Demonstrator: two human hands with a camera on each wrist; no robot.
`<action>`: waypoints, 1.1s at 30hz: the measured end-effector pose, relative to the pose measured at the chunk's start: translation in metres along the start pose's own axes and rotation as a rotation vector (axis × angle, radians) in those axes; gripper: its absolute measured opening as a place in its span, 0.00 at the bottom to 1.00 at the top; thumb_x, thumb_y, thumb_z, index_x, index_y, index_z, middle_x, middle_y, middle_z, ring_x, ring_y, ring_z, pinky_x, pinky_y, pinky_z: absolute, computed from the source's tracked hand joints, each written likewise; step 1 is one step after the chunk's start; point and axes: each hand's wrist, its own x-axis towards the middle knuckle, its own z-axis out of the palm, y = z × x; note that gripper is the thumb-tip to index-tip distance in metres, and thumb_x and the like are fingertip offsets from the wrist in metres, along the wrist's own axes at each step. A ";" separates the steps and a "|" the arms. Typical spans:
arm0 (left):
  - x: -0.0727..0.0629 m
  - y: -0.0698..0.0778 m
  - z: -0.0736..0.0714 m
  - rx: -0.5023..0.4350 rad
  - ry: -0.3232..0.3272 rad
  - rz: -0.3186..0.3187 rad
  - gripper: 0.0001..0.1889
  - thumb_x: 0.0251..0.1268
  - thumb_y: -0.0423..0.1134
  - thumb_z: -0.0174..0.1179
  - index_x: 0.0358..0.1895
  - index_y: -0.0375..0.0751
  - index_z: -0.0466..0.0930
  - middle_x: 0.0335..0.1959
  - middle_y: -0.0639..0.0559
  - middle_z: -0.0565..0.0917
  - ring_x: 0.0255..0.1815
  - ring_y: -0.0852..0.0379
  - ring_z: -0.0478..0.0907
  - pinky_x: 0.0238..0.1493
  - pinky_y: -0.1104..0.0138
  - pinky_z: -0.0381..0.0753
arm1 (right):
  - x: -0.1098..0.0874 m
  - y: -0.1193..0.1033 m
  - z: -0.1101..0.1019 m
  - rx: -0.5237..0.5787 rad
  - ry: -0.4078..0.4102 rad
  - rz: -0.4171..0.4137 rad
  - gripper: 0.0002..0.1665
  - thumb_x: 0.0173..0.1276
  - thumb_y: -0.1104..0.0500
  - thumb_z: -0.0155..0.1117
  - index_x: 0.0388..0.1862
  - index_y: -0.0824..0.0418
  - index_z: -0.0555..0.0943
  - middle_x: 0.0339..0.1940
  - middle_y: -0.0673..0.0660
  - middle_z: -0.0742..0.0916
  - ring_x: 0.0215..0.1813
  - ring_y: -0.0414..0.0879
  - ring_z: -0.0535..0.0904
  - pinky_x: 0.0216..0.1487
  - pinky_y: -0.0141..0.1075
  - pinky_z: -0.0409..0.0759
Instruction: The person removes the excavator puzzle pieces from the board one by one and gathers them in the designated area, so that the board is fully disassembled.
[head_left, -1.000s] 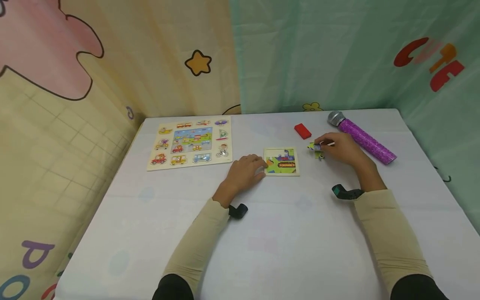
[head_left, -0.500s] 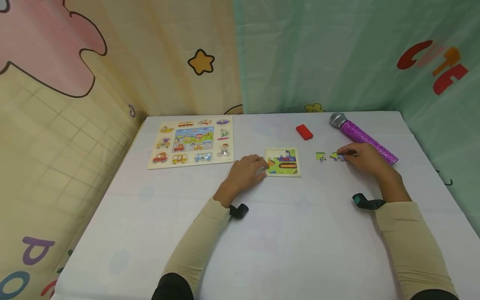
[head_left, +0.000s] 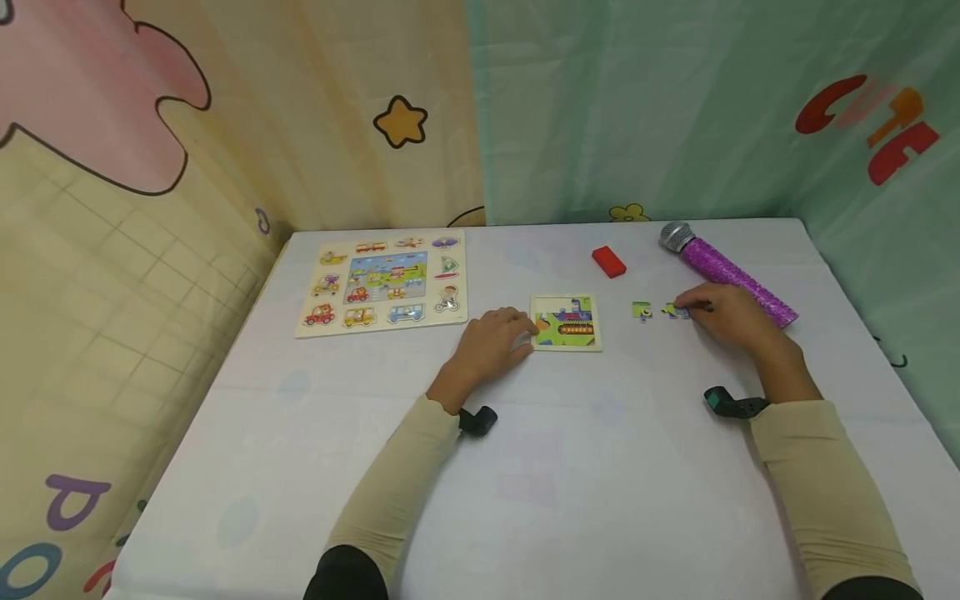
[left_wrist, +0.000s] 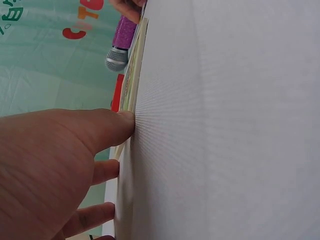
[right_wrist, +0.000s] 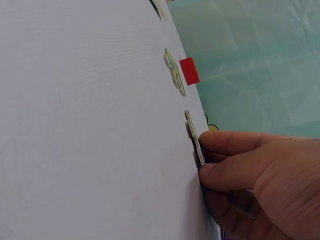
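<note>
My left hand [head_left: 491, 346] rests at the left edge of a small framed jigsaw puzzle [head_left: 566, 323] showing a train. In the left wrist view its thumb touches the near side of the puzzle frame [left_wrist: 135, 85], with the other fingers spread beyond. To the right, my right hand [head_left: 723, 312] pinches a jigsaw piece [head_left: 673, 311] between thumb and fingers. The right wrist view shows that piece [right_wrist: 195, 140] edge-on, tilted just above the white surface. A second jigsaw piece [head_left: 642, 311] lies flat between the puzzle and my right hand.
Behind the loose pieces lies a red block [head_left: 608, 262]. A purple glittery microphone [head_left: 723, 265] lies behind my right hand. At the left stands a larger vehicle picture board [head_left: 452, 242] flat on the white table [head_left: 555, 483]. Patterned curtains [head_left: 637, 108] enclose the back and sides.
The right hand has moved right with its jigsaw piece, away from the second piece, and lowered it close to the table. My left hand stays at the framed puzzle.
</note>
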 end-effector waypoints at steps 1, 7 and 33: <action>0.000 0.000 0.000 0.000 0.000 0.000 0.17 0.74 0.51 0.61 0.62 0.57 0.81 0.65 0.54 0.77 0.67 0.51 0.71 0.54 0.54 0.77 | 0.000 0.000 0.000 -0.002 -0.002 -0.003 0.14 0.70 0.75 0.58 0.51 0.70 0.85 0.57 0.74 0.81 0.64 0.71 0.72 0.63 0.64 0.67; 0.000 0.000 0.001 0.005 0.009 0.000 0.17 0.73 0.51 0.61 0.61 0.58 0.81 0.65 0.54 0.77 0.67 0.50 0.71 0.54 0.54 0.77 | 0.001 -0.003 -0.002 -0.015 -0.037 -0.012 0.15 0.70 0.75 0.58 0.53 0.70 0.83 0.56 0.74 0.81 0.62 0.71 0.73 0.61 0.64 0.69; -0.001 0.001 -0.002 0.010 -0.005 0.002 0.17 0.74 0.51 0.61 0.61 0.57 0.81 0.65 0.53 0.77 0.67 0.50 0.72 0.55 0.54 0.77 | 0.069 -0.102 0.056 -0.002 -0.224 -0.254 0.20 0.72 0.66 0.63 0.62 0.61 0.82 0.62 0.64 0.79 0.68 0.61 0.69 0.68 0.58 0.66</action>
